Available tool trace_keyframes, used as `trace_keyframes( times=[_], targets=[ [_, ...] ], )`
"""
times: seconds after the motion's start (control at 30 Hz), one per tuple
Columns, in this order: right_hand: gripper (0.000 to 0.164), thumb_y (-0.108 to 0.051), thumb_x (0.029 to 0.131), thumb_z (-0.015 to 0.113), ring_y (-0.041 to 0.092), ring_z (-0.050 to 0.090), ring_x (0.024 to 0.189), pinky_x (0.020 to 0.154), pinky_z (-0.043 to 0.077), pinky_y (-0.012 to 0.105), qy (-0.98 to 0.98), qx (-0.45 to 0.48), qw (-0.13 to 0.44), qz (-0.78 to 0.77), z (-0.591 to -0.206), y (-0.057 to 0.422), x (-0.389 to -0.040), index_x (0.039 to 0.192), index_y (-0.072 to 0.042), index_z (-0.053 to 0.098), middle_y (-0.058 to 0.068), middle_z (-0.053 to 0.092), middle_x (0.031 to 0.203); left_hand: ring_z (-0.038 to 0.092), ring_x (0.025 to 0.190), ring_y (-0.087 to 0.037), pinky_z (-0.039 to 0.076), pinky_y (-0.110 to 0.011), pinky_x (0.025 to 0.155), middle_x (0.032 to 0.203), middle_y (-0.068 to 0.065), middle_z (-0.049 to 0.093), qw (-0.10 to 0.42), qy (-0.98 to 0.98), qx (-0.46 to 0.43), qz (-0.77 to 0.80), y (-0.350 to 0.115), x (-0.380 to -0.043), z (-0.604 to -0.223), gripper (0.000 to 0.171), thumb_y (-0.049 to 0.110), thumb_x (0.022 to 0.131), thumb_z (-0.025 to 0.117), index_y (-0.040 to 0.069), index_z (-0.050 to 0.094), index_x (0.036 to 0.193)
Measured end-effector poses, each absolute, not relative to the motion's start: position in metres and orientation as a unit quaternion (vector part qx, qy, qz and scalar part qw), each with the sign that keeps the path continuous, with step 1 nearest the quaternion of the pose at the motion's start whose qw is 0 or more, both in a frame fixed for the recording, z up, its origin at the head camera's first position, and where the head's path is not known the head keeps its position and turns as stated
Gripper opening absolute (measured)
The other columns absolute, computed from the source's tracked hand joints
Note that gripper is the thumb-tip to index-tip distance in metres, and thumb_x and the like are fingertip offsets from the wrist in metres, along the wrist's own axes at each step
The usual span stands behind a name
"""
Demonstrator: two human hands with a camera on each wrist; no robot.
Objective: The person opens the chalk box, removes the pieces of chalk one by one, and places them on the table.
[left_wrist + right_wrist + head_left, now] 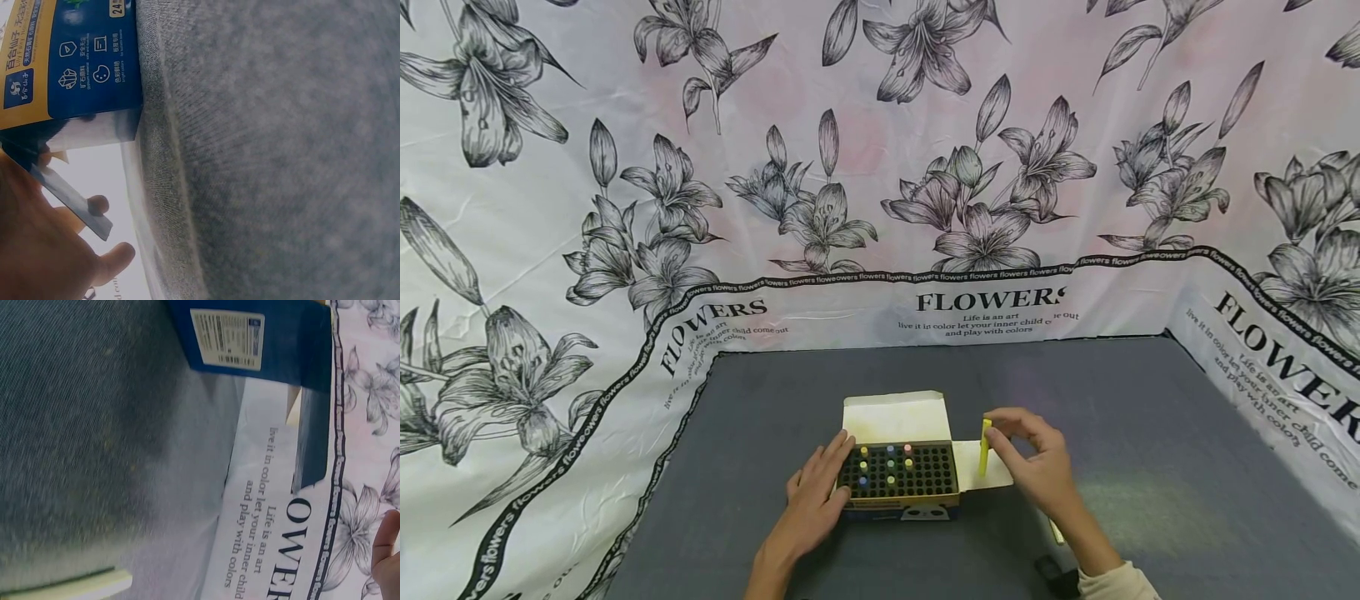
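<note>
An open blue and yellow chalk box (898,502) stands on the dark table. Its black insert is full of holes, and several coloured chalk sticks (891,463) stand in the left and middle part. My left hand (812,500) rests against the box's left end, fairly straight fingers along the edge and thumb at the front corner. In the left wrist view a side flap (81,209) overlaps those fingers. My right hand (1041,462) pinches a yellow chalk stick (985,450) near its top, upright in front of the open right flap (1002,475). The right wrist view shows only a fingertip (387,537).
The box's lid (895,418) is folded back behind it. A pale yellow stick (75,587) lies on the table near my right wrist, beside a small dark object (1056,575). White cloth printed with flowers (985,312) borders the grey tabletop (760,417).
</note>
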State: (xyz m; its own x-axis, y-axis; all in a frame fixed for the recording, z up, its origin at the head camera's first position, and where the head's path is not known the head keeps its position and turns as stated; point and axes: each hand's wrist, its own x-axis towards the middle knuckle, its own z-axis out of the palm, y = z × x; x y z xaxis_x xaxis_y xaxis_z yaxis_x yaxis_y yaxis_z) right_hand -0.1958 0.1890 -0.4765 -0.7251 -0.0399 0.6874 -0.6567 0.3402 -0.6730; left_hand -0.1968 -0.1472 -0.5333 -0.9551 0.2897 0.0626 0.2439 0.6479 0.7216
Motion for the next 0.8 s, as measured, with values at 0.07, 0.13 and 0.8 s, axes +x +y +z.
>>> trace_keyframes(
  times=[0.07, 0.13, 0.8],
  targets=[
    [0.033, 0.014, 0.086, 0.069, 0.005, 0.069, 0.08, 0.089, 0.048, 0.018, -0.766, 0.227, 0.294, 0.525, -0.477, 0.193, -0.195, 0.112, -0.006, 0.072, 0.004, 0.074, 0.079, 0.013, 0.157, -0.044, 0.006, -0.075, 0.109, 0.172, 0.007, 0.018, 0.029, 0.907, 0.147, 0.393, -0.147, -0.197, -0.534, 0.067, 0.016, 0.1, 0.044, 0.032, 0.026, 0.163],
    [0.033, 0.015, 0.085, 0.068, 0.005, 0.069, 0.079, 0.087, 0.049, 0.017, -0.764, 0.23, 0.298, 0.524, -0.477, 0.198, -0.194, 0.112, -0.004, 0.072, 0.005, 0.074, 0.079, 0.013, 0.157, -0.044, 0.006, -0.075, 0.109, 0.172, 0.007, 0.019, 0.028, 0.907, 0.148, 0.394, -0.147, -0.197, -0.534, 0.067, 0.016, 0.1, 0.045, 0.031, 0.027, 0.163],
    [0.03, 0.013, 0.086, 0.069, 0.004, 0.067, 0.075, 0.08, 0.049, 0.013, -0.798, 0.173, 0.287, 0.501, -0.491, 0.252, -0.181, 0.111, -0.004, 0.073, 0.001, 0.074, 0.073, 0.013, 0.157, -0.043, 0.007, -0.074, 0.11, 0.172, 0.007, 0.017, 0.028, 0.906, 0.149, 0.395, -0.147, -0.197, -0.534, 0.068, 0.017, 0.1, 0.045, 0.034, 0.025, 0.163]
  ],
)
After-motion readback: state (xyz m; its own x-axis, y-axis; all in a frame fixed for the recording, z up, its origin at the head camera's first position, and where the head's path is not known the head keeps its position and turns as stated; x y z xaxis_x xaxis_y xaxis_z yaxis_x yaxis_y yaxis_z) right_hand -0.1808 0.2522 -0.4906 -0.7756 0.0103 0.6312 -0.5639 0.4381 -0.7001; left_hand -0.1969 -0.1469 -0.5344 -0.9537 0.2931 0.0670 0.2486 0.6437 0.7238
